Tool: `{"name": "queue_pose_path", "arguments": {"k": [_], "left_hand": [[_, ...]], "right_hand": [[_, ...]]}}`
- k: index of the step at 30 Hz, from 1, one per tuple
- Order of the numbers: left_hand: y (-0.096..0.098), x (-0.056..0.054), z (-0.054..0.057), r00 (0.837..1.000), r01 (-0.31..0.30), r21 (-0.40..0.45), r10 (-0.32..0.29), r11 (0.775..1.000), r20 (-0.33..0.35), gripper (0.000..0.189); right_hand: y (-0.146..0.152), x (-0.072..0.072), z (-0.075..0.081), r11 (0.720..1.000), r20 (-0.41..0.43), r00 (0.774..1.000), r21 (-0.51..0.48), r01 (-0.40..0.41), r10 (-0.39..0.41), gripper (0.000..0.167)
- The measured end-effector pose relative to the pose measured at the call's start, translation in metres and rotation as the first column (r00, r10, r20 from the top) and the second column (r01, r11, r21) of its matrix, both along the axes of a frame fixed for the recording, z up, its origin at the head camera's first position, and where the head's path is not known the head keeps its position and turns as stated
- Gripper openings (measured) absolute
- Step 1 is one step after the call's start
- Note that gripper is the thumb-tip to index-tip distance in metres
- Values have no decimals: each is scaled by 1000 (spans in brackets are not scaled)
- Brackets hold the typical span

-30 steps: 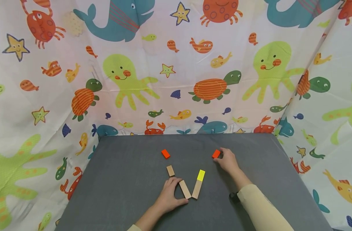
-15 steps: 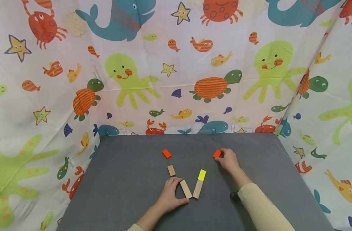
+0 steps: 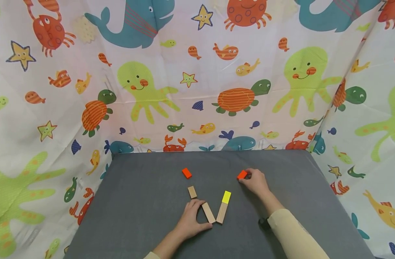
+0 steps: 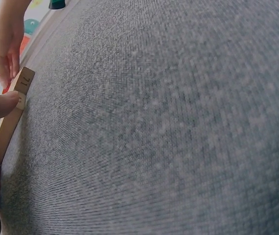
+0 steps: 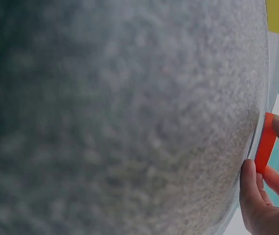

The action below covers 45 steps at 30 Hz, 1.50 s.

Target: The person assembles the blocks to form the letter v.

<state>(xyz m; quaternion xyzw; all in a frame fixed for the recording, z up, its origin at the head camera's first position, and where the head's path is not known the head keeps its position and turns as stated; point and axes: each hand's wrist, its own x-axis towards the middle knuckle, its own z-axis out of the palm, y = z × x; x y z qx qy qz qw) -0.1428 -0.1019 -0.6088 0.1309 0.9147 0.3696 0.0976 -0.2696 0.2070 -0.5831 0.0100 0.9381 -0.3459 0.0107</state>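
My left hand (image 3: 190, 221) spans a plain wooden block (image 3: 208, 213) lengthwise, the thumb at its near end and the fingers at its far end. In the left wrist view, the thumb (image 4: 2, 105) presses on the wood. My right hand (image 3: 256, 181) pinches an orange-red block (image 3: 241, 175) between thumb and fingers, at the table's far right part. The right wrist view shows this orange block (image 5: 265, 142) held by its two ends; whether it touches the cloth is hard to tell.
Beside the left hand's block, a wooden block (image 3: 221, 213) slants away, with a yellow block (image 3: 226, 197) at its far end. A short wooden block (image 3: 192, 192) and another orange-red block (image 3: 186, 173) lie farther back. Grey cloth (image 3: 136, 201) covers the table; a patterned curtain (image 3: 191, 28) hangs behind.
My right hand has shifted slightly left and toward me with the orange-red block. The left hand and the other blocks stay where they were.
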Motion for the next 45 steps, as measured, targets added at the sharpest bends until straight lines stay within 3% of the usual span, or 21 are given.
{"name": "queue_pose_path", "arguments": {"k": [12, 26, 36, 45], "left_hand": [[-1, -1, -2, 1000, -10, -15, 10, 1000, 26, 87], [0, 1, -3, 1000, -12, 6, 12, 1000, 2, 85], [2, 3, 3, 1000, -19, 24, 19, 1000, 20, 84], [2, 3, 2, 1000, -20, 13, 19, 1000, 14, 83]], "right_hand": [[-9, 9, 3, 999, -7, 1000, -35, -14, 14, 54], [-25, 25, 7, 995, -28, 998, -77, -55, 53, 54], [-31, 29, 6, 994, -26, 997, -82, -74, 72, 53], [-34, 32, 4, 994, -24, 997, -73, -79, 78, 52]]}}
